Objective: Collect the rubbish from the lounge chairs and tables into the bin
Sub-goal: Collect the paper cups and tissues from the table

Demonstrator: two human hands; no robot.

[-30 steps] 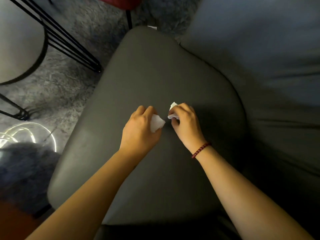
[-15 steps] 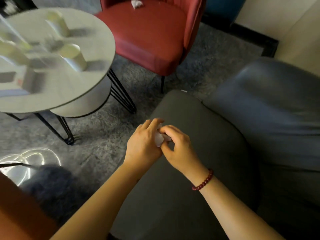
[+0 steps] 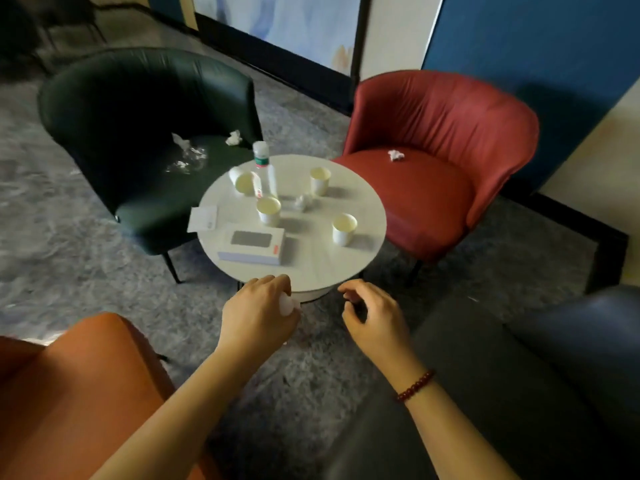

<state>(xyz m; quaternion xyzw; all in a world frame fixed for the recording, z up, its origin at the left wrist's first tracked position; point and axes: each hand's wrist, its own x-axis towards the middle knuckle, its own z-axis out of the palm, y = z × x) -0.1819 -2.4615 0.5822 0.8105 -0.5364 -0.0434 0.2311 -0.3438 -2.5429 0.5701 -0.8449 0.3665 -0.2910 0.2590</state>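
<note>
My left hand (image 3: 258, 315) grips a crumpled white tissue (image 3: 288, 304) just before the near edge of the round white table (image 3: 311, 268). My right hand (image 3: 372, 315) hovers beside it with fingers loosely curled and nothing in them. On the table stand several paper cups (image 3: 344, 228), a plastic bottle (image 3: 264, 171), a crumpled tissue (image 3: 303, 201), a white box (image 3: 254, 245) and a card (image 3: 203, 218). A tissue wad (image 3: 395, 155) lies on the red chair (image 3: 433, 188). Tissue wads (image 3: 233, 137) and clear plastic wrap (image 3: 188, 159) lie on the dark green chair (image 3: 138, 133). No bin is in view.
An orange chair (image 3: 76, 393) stands at the near left and a dark grey chair (image 3: 485, 393) at the near right, under my right forearm. Grey carpet (image 3: 69, 265) lies between the seats. A wall with a dark skirting runs behind the far chairs.
The view has lifted from the grey chair seat to the table and far chairs. My hands have parted; the tissue pieces went from both hands into my left, and my right hand is empty.
</note>
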